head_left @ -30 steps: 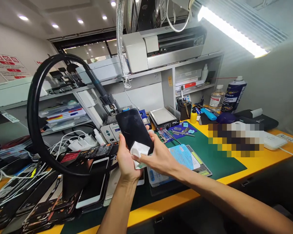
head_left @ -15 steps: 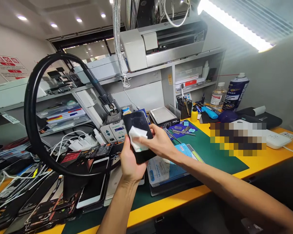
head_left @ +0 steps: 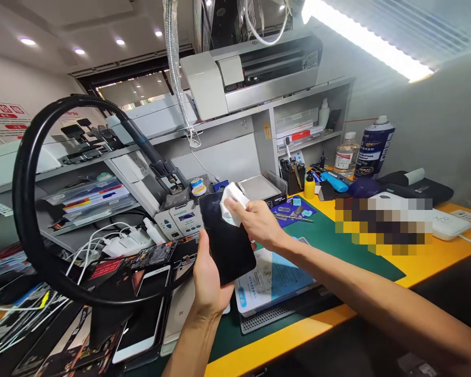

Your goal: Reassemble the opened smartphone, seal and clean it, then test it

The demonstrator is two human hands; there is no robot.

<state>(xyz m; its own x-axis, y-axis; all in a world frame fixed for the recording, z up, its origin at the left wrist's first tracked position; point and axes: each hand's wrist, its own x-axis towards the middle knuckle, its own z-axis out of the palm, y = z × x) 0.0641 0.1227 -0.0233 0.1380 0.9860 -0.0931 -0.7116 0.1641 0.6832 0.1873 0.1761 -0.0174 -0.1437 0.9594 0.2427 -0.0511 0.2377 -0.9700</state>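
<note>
A black smartphone (head_left: 230,251) is tilted up in front of me, its dark screen facing me. My left hand (head_left: 210,277) grips it from below and the left side, thumb along the edge and the other fingers mostly hidden behind. My right hand (head_left: 255,220) pinches a folded white tissue (head_left: 232,201) and presses it on the upper right of the screen. Beneath the phone lies a blue-and-white flat box (head_left: 267,283) on the green mat (head_left: 361,256).
Phones and parts, among them a white-framed phone (head_left: 147,314), lie piled at left below a thick black hose (head_left: 23,183). Behind stand a hot-air station (head_left: 182,220), a yellow bottle (head_left: 309,186), a clear bottle (head_left: 345,157) and a spray can (head_left: 372,149).
The tissue, pinched in my right hand, has moved from the middle of the screen to its upper right. The phone sits slightly lower in view, and the whole view has shifted a little.
</note>
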